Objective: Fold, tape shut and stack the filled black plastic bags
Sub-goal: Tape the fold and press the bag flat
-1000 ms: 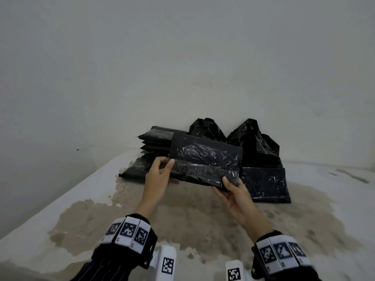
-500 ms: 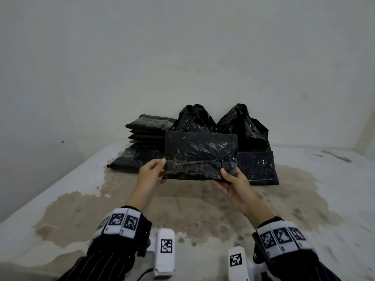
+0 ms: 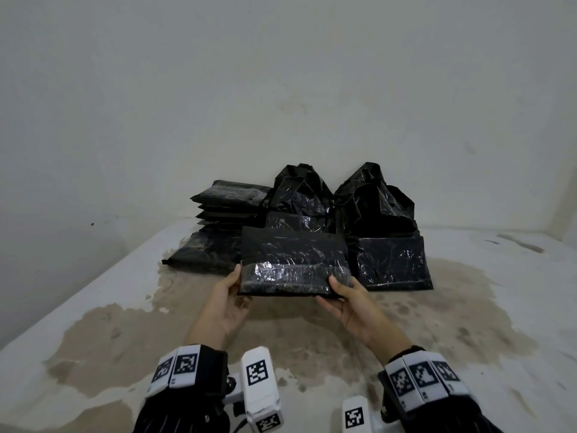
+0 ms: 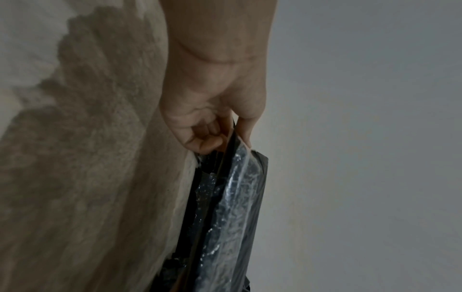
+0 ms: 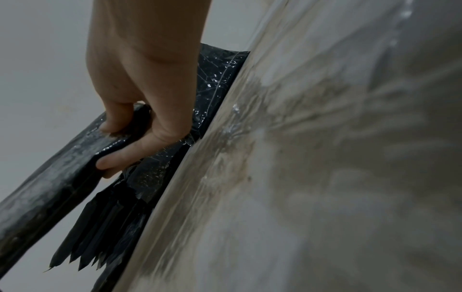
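We grip one taped bag [image 3: 293,264] with left hand [image 3: 229,303] and right hand [image 3: 351,304]. Stack [image 3: 228,214] stands far left; two open bags [image 3: 374,201] remain.

Folded bag [image 3: 293,264]: flat black packet, glossy clear tape band along its near edge, held above the stained surface [image 3: 125,339].
Left hand [image 3: 226,304]: grips the packet's left end, thumb on top.
Right hand [image 3: 352,303]: grips the right end, thumb on the tape band.
Stack [image 3: 228,207]: flat folded packets, rear left, by the wall [image 3: 281,89].
Open bags [image 3: 374,214]: apparently two or three, tops crumpled upward, behind and right of the held packet.
Wrist bands [image 3: 178,368]: white, square markers.
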